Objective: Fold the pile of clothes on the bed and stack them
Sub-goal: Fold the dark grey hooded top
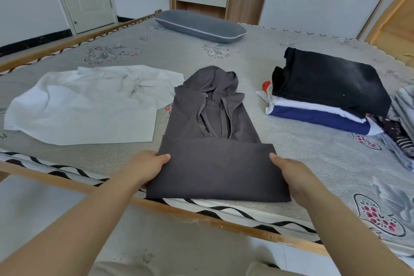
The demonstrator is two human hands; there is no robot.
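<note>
The bed (224, 56) bears one white garment (89, 105) spread crumpled at the left and one stack of folded clothes (324, 94) at the right – black on top, white and navy under it. Between them lies one dark grey hoodie (212, 141), long axis running near to far, hood pointing far, its near part folded up over the body. One grey pillow (201, 26) lies far. The left hand (149, 167) and right hand (291, 171) – two in all – pinch the fold's side edges
</note>
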